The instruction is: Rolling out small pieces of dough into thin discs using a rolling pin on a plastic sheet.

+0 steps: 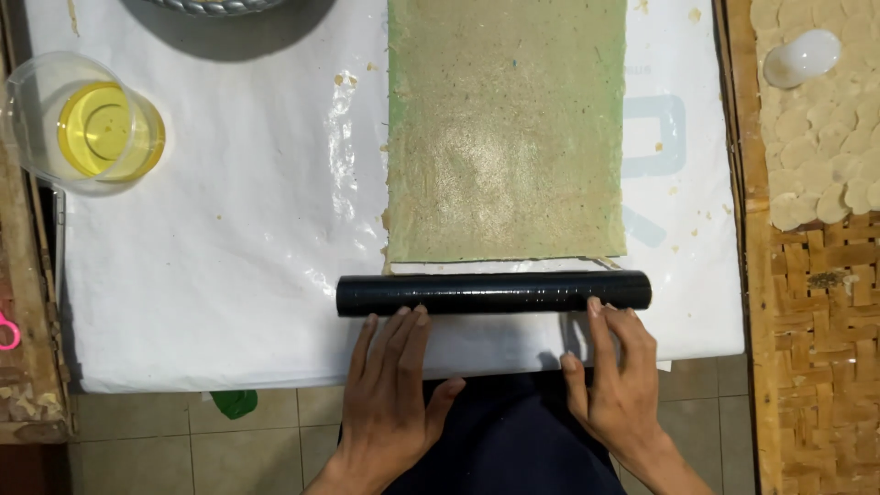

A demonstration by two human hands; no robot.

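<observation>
Fingertips on the roller: left hand (390,390) and right hand (616,376) lie flat and open, spread toward either end of the black rolling pin (493,293) for even pressure, parked at the near edge of the thin dough sheet (506,128) on the white plastic-covered table (202,257).

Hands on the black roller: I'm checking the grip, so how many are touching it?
2. The left hand fingertips meet the black roller near its left end; the right hand fingertips touch near its right end.
</observation>
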